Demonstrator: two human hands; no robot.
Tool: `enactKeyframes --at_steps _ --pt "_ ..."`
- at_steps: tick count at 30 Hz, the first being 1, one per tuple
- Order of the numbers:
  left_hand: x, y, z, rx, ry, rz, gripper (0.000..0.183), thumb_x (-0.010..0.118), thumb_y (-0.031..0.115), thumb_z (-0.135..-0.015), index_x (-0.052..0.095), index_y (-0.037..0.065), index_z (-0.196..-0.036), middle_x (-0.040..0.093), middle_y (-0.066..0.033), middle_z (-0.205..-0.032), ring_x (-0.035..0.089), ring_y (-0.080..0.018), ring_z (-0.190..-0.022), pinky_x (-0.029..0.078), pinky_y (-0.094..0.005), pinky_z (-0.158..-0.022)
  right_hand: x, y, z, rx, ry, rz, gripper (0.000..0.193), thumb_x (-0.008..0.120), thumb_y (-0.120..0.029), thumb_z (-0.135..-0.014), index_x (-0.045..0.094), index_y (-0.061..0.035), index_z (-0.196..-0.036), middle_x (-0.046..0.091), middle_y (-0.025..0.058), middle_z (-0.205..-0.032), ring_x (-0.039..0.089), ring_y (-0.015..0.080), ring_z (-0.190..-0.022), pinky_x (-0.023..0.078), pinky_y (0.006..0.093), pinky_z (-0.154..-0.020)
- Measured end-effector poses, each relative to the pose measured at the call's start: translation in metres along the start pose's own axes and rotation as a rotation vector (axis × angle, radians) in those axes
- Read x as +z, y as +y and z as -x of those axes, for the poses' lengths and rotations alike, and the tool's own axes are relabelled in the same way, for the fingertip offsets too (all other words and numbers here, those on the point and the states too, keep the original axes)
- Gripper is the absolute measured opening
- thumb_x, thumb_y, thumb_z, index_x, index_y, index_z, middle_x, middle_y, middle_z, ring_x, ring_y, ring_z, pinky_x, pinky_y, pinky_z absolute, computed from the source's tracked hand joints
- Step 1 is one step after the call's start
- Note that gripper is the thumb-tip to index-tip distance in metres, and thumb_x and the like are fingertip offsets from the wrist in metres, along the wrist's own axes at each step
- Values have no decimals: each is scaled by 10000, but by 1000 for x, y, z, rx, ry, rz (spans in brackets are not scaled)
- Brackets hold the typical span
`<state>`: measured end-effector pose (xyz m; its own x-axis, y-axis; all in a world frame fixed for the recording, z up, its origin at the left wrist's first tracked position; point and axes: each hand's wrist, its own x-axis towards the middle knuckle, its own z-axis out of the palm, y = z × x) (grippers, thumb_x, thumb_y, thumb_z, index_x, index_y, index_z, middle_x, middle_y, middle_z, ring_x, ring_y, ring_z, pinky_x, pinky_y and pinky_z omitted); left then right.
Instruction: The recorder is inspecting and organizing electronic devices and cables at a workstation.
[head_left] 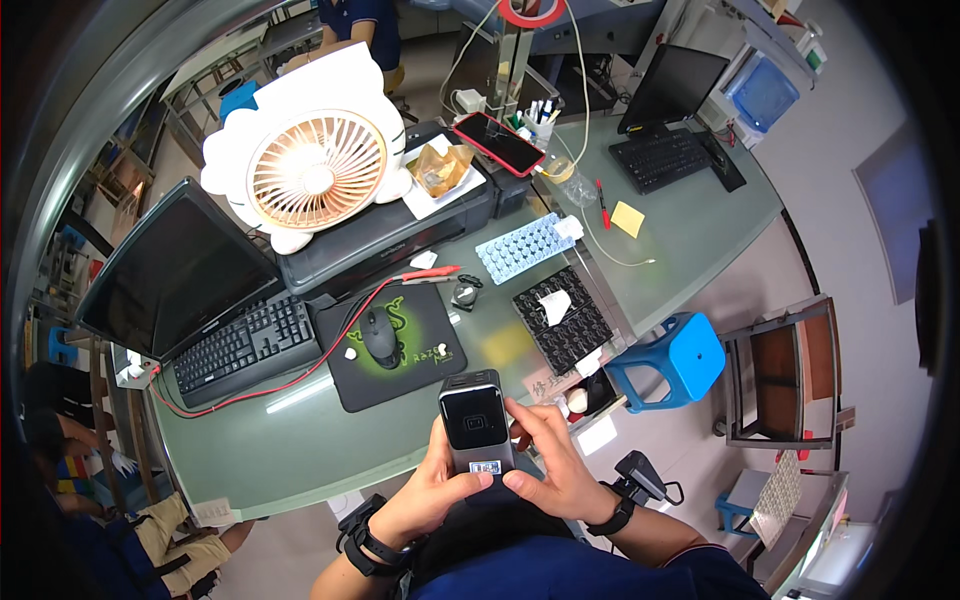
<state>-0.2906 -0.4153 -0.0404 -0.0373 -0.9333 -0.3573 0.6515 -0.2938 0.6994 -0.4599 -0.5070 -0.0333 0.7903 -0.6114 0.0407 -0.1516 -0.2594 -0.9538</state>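
Observation:
Both my hands hold a grey box-shaped device [475,425] upright in front of my body, just off the table's near edge. Its upper face is glossy black with a small square mark, and a white-and-blue label sits low on the grey part. My left hand [432,492] closes round its left side, thumb by the label. Against the right side rests my right hand [550,475], thumb at the lower corner and index finger near the upper edge. The fingers behind the device are hidden. Each wrist wears a black strap.
Beyond the device lie a mouse pad [390,375] with a black mouse [379,335], a black tray [565,335] and a blue tray [520,250]. A keyboard [245,345], monitor [170,270], lit white fan [318,180] and red test lead [330,350] stand left. A blue stool [685,355] is right.

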Motion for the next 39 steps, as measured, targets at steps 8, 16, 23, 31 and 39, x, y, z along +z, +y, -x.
enactKeyframes --at_steps 8,16,23,31,39 --pt "-4 3 2 30 -7 -22 805 616 27 -776 186 63 -1455 426 -181 -1385 460 -310 -1278 346 -440 -1082 8 -2 -2 4 20 -5 782 595 -398 -896 260 49 -1444 388 140 -1186 458 213 -1023 428 326 -867" --pt "-11 7 4 32 -20 -33 818 605 23 -782 154 63 -1463 405 -192 -1403 436 -329 -1301 333 -452 -1092 12 -4 -4 31 5 -5 755 590 -398 -911 265 25 -1446 372 170 -1259 470 256 -1089 421 355 -923" --pt "-18 15 5 -12 -83 -12 855 591 -4 -795 87 81 -1481 334 -116 -1414 363 -231 -1329 290 -403 -1097 18 -3 -7 29 37 -28 733 608 -379 -898 291 19 -1425 381 164 -1255 469 247 -1085 416 351 -922" --pt "-19 20 6 -2 -63 -43 832 599 -4 -793 124 75 -1471 347 -114 -1412 391 -238 -1307 306 -416 -1092 22 -6 -11 6 64 -20 717 610 -358 -896 300 24 -1417 395 149 -1206 465 230 -1051 431 342 -881" --pt "-16 31 6 8 -68 -69 807 625 20 -796 172 63 -1462 381 -114 -1400 414 -228 -1290 313 -414 -1089 23 -9 -11 14 84 -48 724 620 -358 -891 304 21 -1421 400 152 -1221 457 236 -1064 417 339 -906"
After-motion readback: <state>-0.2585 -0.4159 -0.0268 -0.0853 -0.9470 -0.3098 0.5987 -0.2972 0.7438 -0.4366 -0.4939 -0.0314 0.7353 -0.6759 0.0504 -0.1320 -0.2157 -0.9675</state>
